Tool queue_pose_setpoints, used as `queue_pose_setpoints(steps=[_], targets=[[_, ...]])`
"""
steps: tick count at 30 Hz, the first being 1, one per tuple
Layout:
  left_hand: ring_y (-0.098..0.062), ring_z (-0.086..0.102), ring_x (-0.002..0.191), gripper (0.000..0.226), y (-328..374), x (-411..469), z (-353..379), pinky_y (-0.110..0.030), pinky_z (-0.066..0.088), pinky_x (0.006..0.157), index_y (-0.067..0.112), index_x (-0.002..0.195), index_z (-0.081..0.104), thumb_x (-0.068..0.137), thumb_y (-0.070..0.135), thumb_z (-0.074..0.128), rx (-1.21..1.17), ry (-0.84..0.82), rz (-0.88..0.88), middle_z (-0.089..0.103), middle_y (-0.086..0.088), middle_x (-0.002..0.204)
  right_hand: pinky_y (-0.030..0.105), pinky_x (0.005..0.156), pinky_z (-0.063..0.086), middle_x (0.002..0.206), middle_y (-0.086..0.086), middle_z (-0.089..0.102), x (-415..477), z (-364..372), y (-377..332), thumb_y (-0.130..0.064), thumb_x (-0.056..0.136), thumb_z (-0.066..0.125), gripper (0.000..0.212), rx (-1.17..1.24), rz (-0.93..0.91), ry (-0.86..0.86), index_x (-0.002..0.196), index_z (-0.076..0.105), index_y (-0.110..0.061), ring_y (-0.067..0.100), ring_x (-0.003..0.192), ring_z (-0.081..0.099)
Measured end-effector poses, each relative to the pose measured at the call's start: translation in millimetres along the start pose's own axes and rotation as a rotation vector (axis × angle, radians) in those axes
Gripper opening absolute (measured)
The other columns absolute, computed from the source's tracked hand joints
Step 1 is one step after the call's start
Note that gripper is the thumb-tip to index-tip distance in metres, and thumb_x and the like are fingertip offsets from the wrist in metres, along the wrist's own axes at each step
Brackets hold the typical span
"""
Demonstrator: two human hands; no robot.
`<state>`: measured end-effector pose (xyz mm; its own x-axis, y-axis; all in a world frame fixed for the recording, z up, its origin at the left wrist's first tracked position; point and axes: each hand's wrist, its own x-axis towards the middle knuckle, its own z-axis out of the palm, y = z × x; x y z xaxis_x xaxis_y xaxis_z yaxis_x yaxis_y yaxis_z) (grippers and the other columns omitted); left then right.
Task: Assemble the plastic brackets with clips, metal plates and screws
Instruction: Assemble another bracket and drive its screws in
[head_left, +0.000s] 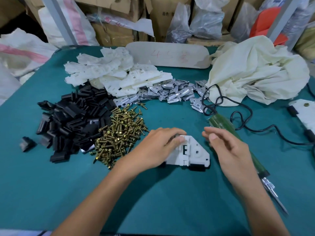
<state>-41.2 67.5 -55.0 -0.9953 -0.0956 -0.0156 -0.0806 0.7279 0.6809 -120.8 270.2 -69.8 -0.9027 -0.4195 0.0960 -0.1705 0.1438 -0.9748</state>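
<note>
Nearest the lens, my left hand rests on the green table, fingers curled over the upper left edge of a white plastic bracket and grasping it. That bracket lies flat, with black clips fitted along its near edge. My right hand hovers just beside it, fingers loosely bent and released, nothing seen in them, above a green electric screwdriver whose black cord runs under a crumpled cream cloth.

Loose stock lies in heaps, not in trays: brass screws, black clips, metal plates and white brackets.

Behind the table stand cardboard boxes, woven sacks and plastic bags; their contents cannot be made out.
</note>
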Motion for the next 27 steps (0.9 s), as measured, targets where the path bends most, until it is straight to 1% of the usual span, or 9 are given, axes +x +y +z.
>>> queue_pose_setpoints(steps=[2,4,6,9,12,15,20,23,27], targets=[[-0.018,0.055,0.115,0.034,-3.6,3.9,0.3,-0.044,0.041,0.102,0.025,0.131,0.061,0.104,0.041,0.047,0.109,0.049,-0.015,0.066,0.006,0.122,0.011,0.088,0.05,0.11,-0.018,0.076,4.2,3.6,-7.4,-0.018,0.102,0.062,0.023,-0.031,-0.051,-0.017,0.11,0.075,-0.037,0.001,0.107,0.069],[-0.018,0.053,0.115,0.028,-8.2,1.9,-7.1,-0.043,0.038,0.103,0.025,0.123,0.066,0.103,0.038,0.051,0.178,0.144,-0.006,0.065,0.006,0.121,0.014,0.089,0.052,0.107,-0.021,0.075,10.7,10.4,-15.7,-0.017,0.101,0.064,0.023,-0.075,-0.072,-0.058,0.11,0.073,-0.036,0.0,0.105,0.069],[-0.019,0.056,0.109,0.023,-16.7,-5.2,-20.7,-0.042,0.039,0.1,0.022,0.102,0.071,0.103,0.036,0.053,0.212,0.261,-0.021,0.067,0.007,0.11,0.013,0.089,0.05,0.106,-0.025,0.074,18.3,20.5,-25.2,-0.017,0.1,0.066,0.022,-0.13,-0.103,-0.121,0.111,0.072,-0.035,-0.001,0.101,0.069],[-0.021,0.057,0.087,0.038,-39.0,-23.3,-47.7,-0.042,0.043,0.083,0.019,0.08,0.065,0.102,0.045,0.049,0.306,0.422,-0.114,0.064,0.004,0.085,0.012,0.087,0.048,0.1,-0.024,0.074,30.7,43.8,-38.0,-0.02,0.099,0.067,0.019,-0.238,-0.13,-0.252,0.113,0.073,-0.032,-0.003,0.096,0.067],[-0.022,0.056,0.084,0.024,-61.5,-42.3,-72.9,-0.038,0.042,0.076,0.02,0.092,0.068,0.102,0.035,0.052,0.391,0.54,-0.217,0.057,0.005,0.084,0.023,0.094,0.05,0.108,-0.018,0.074,46.8,78.5,-48.6,-0.026,0.1,0.064,0.021,-0.443,-0.176,-0.432,0.119,0.073,-0.028,-0.001,0.096,0.065],[-0.03,0.056,0.098,0.021,-75.8,-49.9,-86.1,-0.046,0.046,0.091,0.022,0.113,0.071,0.098,0.03,0.058,0.456,0.469,-0.346,0.061,-0.003,0.097,0.038,0.099,0.05,0.119,-0.006,0.072,66.2,114.2,-51.0,-0.025,0.104,0.057,0.026,-0.677,-0.255,-0.551,0.126,0.07,-0.025,0.014,0.109,0.064],[-0.03,0.049,0.108,0.028,-80.1,-47.8,-83.2,-0.044,0.043,0.096,0.032,0.122,0.068,0.097,0.042,0.061,0.438,0.372,-0.362,0.059,-0.005,0.108,0.04,0.09,0.047,0.124,0.002,0.069,85.0,146.2,-36.4,-0.021,0.106,0.054,0.026,-0.855,-0.256,-0.574,0.127,0.068,-0.025,0.024,0.116,0.061],[-0.029,0.049,0.106,0.019,-80.0,-41.9,-82.6,-0.043,0.042,0.096,0.032,0.113,0.07,0.095,0.036,0.065,0.409,0.364,-0.352,0.055,0.0,0.102,0.035,0.079,0.041,0.109,0.0,0.071,87.2,151.6,-31.9,-0.021,0.104,0.056,0.017,-0.84,-0.272,-0.542,0.115,0.07,-0.022,0.024,0.104,0.062],[-0.02,0.052,0.097,0.002,-77.2,-39.5,-84.3,-0.042,0.046,0.087,0.033,0.092,0.067,0.093,0.034,0.068,0.275,0.434,-0.308,0.055,0.01,0.09,0.037,0.076,0.04,0.098,-0.001,0.068,84.9,149.0,-29.2,-0.022,0.103,0.058,0.009,-0.819,-0.266,-0.515,0.105,0.067,-0.021,0.024,0.095,0.061]])
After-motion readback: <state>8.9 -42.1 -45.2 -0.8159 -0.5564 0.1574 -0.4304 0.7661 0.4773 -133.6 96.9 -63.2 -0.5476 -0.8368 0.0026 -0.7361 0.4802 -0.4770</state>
